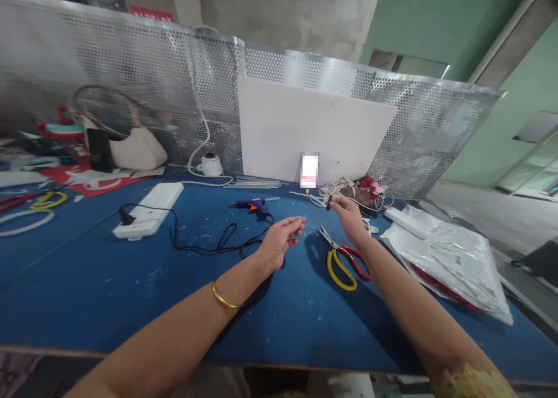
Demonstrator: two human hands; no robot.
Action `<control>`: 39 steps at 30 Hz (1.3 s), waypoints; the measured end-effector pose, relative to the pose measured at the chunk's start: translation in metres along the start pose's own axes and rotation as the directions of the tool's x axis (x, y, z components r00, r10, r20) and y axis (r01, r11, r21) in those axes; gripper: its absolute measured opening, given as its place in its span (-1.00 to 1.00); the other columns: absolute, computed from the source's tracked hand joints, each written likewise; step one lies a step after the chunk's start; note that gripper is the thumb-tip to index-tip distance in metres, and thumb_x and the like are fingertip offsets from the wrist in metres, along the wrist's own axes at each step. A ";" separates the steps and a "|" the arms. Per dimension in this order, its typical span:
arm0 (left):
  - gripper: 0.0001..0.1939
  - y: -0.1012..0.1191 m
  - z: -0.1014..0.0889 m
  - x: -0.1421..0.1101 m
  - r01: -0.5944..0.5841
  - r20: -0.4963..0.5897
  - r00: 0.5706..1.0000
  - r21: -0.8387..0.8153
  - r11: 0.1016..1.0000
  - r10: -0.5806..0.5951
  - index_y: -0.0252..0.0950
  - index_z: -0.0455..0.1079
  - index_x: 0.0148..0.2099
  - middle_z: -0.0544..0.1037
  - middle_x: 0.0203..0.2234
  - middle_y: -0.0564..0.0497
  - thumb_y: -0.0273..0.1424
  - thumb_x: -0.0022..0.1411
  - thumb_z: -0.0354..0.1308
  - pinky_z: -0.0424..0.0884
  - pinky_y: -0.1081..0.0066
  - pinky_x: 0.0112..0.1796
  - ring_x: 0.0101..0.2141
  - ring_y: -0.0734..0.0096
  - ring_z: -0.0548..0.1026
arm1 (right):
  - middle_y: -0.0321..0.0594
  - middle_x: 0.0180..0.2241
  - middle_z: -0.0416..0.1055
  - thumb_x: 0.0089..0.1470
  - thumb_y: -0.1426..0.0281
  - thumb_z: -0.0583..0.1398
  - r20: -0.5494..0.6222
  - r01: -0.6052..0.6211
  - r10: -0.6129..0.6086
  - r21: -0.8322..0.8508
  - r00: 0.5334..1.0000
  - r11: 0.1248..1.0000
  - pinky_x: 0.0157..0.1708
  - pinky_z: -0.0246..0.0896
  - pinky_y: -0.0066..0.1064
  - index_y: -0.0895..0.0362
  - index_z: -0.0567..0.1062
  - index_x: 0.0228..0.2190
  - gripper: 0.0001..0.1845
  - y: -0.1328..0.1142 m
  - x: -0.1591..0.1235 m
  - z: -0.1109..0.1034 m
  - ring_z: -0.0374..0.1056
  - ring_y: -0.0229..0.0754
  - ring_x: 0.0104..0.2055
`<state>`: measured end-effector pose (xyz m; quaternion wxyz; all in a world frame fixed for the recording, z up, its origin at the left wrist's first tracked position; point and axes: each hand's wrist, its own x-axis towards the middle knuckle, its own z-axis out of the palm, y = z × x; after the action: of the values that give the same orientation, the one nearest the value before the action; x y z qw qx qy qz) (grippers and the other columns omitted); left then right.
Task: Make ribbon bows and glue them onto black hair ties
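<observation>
My left hand is above the middle of the blue table, thumb and forefinger brought together at the tips. Whatever may be between those fingertips is too small to make out. To its right, my right hand pinches a small dark piece whose kind I cannot tell. Scissors with one yellow and one red handle lie between my forearms, blades slightly apart. Just beyond my left hand rests a blue glue gun with an orange trigger, its black cord running left.
A white power strip lies on the blue table at left, near a handbag. At the back, a lit phone leans against a white board. Tangled white cords and plastic-wrapped packages are at right.
</observation>
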<state>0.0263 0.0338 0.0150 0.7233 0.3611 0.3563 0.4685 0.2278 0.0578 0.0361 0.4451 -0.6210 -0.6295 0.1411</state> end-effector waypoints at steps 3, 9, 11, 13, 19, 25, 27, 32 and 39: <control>-0.71 0.000 0.003 -0.002 -0.111 0.021 0.994 0.059 0.992 0.110 -0.23 0.54 -0.18 0.55 -0.27 -0.01 -0.34 -0.02 0.33 0.27 0.50 -0.33 -0.31 0.48 0.43 | -0.18 -0.42 0.45 0.07 0.27 0.07 0.211 -0.017 -0.042 0.272 0.977 0.962 -0.26 0.25 -0.34 0.14 0.47 -0.41 -0.75 -0.031 -0.040 0.007 0.36 -0.18 -0.36; -0.74 -0.002 0.005 -0.006 -0.269 0.308 0.927 0.144 0.952 0.215 -0.32 0.53 -0.22 0.56 -0.43 -0.02 -0.28 0.05 0.27 0.31 0.38 -0.28 -0.39 0.40 0.44 | -0.29 -0.51 0.32 -0.02 0.38 0.21 0.592 -0.543 0.000 0.740 0.806 0.396 -0.38 0.19 -0.44 0.16 0.51 -0.45 -0.90 -0.055 -0.077 0.000 0.25 -0.28 -0.45; -0.79 -0.004 0.005 -0.005 -0.295 0.250 0.938 0.200 0.934 0.242 -0.33 0.52 -0.31 0.54 -0.47 0.00 -0.32 0.00 0.30 0.29 0.41 -0.32 -0.42 0.44 0.41 | -0.28 -0.52 0.33 0.00 0.34 0.23 0.569 -0.533 0.036 0.744 0.821 0.404 -0.41 0.18 -0.45 0.17 0.51 -0.45 -0.85 -0.052 -0.077 -0.001 0.24 -0.29 -0.47; -0.82 -0.005 0.005 -0.004 -0.292 0.185 0.950 0.228 0.929 0.253 -0.33 0.51 -0.36 0.52 -0.49 0.02 -0.33 -0.01 0.31 0.27 0.45 -0.36 -0.44 0.48 0.38 | -0.26 -0.47 0.38 -0.01 0.29 0.26 0.523 -0.496 0.064 0.753 0.850 0.433 -0.37 0.19 -0.43 0.17 0.52 -0.41 -0.82 -0.047 -0.077 0.001 0.28 -0.28 -0.44; -0.77 -0.003 0.003 -0.002 -0.108 0.105 0.989 0.033 0.994 0.104 -0.32 0.46 -0.36 0.51 -0.46 0.02 -0.31 -0.08 0.34 0.26 0.46 -0.38 -0.42 0.46 0.42 | -0.26 -0.43 0.48 -0.15 0.32 0.34 0.276 -0.277 0.116 0.669 0.954 0.690 -0.34 0.18 -0.41 0.11 0.51 -0.37 -0.77 -0.032 -0.076 0.008 0.34 -0.23 -0.37; -0.71 0.001 0.004 -0.007 -0.144 0.245 0.965 0.199 0.969 0.093 -0.31 0.45 -0.38 0.50 -0.49 0.02 -0.16 0.03 0.24 0.08 0.50 -0.52 -0.53 0.55 0.29 | -0.28 -0.56 0.43 -0.13 0.29 0.31 0.256 -0.238 0.099 0.600 0.962 0.764 -0.42 0.15 -0.39 0.13 0.51 -0.46 -0.82 -0.029 -0.075 0.008 0.27 -0.25 -0.48; -0.71 0.002 0.005 -0.008 -0.163 0.269 0.959 0.270 0.949 0.088 -0.32 0.42 -0.45 0.45 -0.57 0.05 -0.17 0.04 0.25 -0.02 0.48 -0.56 -0.60 0.60 0.17 | -0.29 -0.56 0.42 -0.14 0.29 0.31 0.262 -0.241 0.097 0.600 0.960 0.763 -0.42 0.15 -0.39 0.14 0.51 -0.46 -0.81 -0.028 -0.075 0.008 0.27 -0.25 -0.48; -0.72 0.003 0.005 -0.007 -0.175 0.260 0.960 0.281 0.944 0.101 -0.31 0.38 -0.50 0.38 -0.64 0.09 -0.20 0.06 0.24 -0.08 0.45 -0.57 -0.64 0.62 0.08 | -0.26 -0.52 0.45 -0.04 0.24 0.25 0.252 -0.215 0.077 0.585 0.965 0.782 -0.35 0.14 -0.38 0.14 0.52 -0.44 -0.79 -0.027 -0.075 0.009 0.29 -0.23 -0.42; -0.76 0.002 0.004 -0.005 -0.227 0.176 0.967 0.267 0.937 0.184 -0.31 0.45 -0.41 0.44 -0.57 0.07 -0.21 0.04 0.25 0.01 0.46 -0.54 -0.61 0.59 0.15 | -0.30 -0.54 0.43 -0.11 0.27 0.30 0.254 -0.251 0.124 0.566 0.959 0.785 -0.37 0.11 -0.40 0.13 0.53 -0.49 -0.82 -0.028 -0.076 0.010 0.25 -0.25 -0.44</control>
<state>0.0273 0.0286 0.0192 0.6353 0.5305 0.3255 0.4572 0.1893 -0.0128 0.0213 0.5337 -0.4930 -0.5305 0.4367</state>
